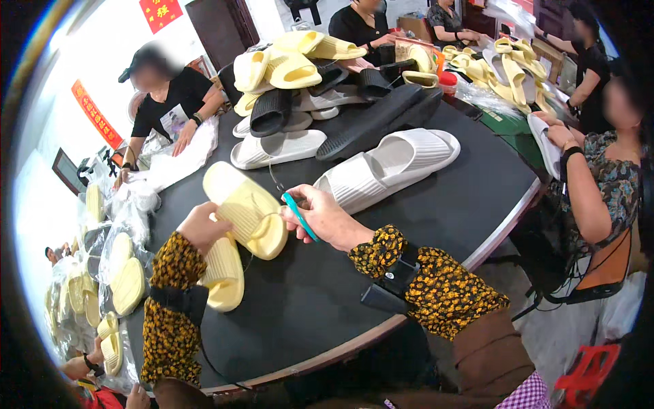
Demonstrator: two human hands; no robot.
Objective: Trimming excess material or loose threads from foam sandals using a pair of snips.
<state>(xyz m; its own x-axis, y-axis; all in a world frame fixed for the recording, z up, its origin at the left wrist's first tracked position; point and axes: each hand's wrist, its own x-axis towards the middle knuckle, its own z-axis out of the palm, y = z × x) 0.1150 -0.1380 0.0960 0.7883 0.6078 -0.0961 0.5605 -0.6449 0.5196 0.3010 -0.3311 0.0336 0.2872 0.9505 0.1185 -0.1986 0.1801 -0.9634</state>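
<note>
Yellow foam is what both hands are busy with: a pale yellow slipper (pixel 244 208) lies tilted on the black round desk (pixel 422 204), its sole turned up toward the camera. The left hand (pixel 203 227) grasps this slipper at its near left edge, fingers curled around the rim. Under that hand, and touching the slipper, a second yellow slipper (pixel 223 273) lies flat on the desk, ribbed side up.

Just right of the held slipper, the right hand (pixel 323 217) is clenched on a small teal-handled tool (pixel 300 216), the handle running across the palm and its tip pointing at the slipper's toe end. A thin dark thread or wire loops from the slipper up past the tool; what it is fastened to cannot be told.

Beyond the held slipper, a pair of white slippers (pixel 392 163) rests near the middle of the desk. Farther behind it rises a heap of slippers (pixel 320 82) in yellow, white and black. Left of the held slipper, off the desk's edge, clear bags of yellow slippers (pixel 116 273) are stacked, and a person in a black shirt (pixel 174 99) leans over white wrapping. Right of the desk, another person in a patterned top (pixel 610 184) holds a white slipper.
</note>
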